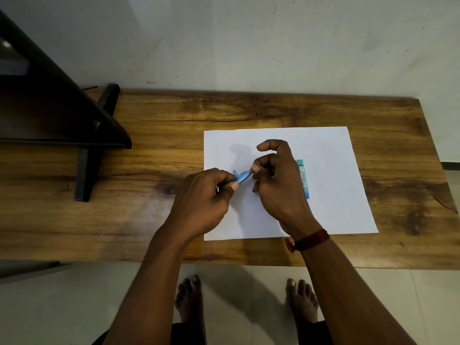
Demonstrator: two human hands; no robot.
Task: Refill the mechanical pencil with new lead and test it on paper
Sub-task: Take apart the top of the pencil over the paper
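We are gripping the blue mechanical pencil (pixel 241 178) in the left hand (pixel 204 202), above the paper (pixel 336 170) on the desk (pixel 161 120). The right hand (pixel 276 185) is touching the pencil's end with its thumb, fingers curling; we cannot tell whether it is pinching anything. The lead case (pixel 304 179) is lying on the paper just right of it

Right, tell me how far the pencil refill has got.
Done: the paper lies on the table, with the lead case on it. In hand: the left hand grips the blue pencil and the right hand touches its end; whether lead is going in is too small to tell. Left: the test, since the paper shows no marks.
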